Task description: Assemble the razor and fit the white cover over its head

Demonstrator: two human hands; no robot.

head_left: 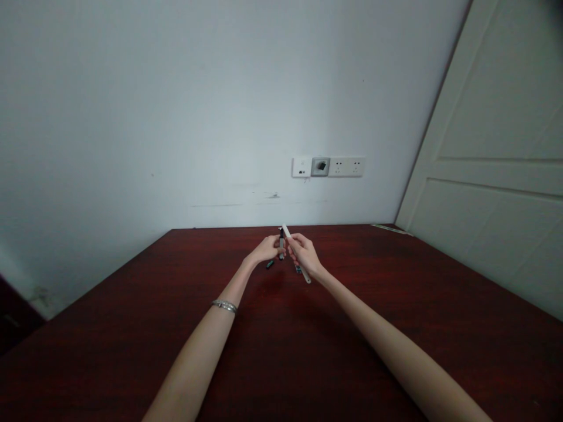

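My left hand (pixel 267 249) is closed around a slim, upright black-and-grey pen-shaped thing (pixel 281 248), too small to name surely. Something small and whitish shows at its top end. Just to the right, my right hand (pixel 304 253) grips a long white stick-like thing (pixel 287 231), tilted with its top to the left. A small hole shows at its lower end, below the palm. The two held things are close together at the top; whether they touch I cannot tell. Below my left hand lies a short dark piece (pixel 270 264), like a cap.
A small dark-and-pale flat item (pixel 298 270) lies partly hidden under my right hand. The dark red table (pixel 272 351) reaches back to a white wall (pixel 220 117) with sockets (pixel 346 167). A pale panelled door (pixel 497 176) stands on the right, with a thin strip (pixel 391 229) near the far right corner.
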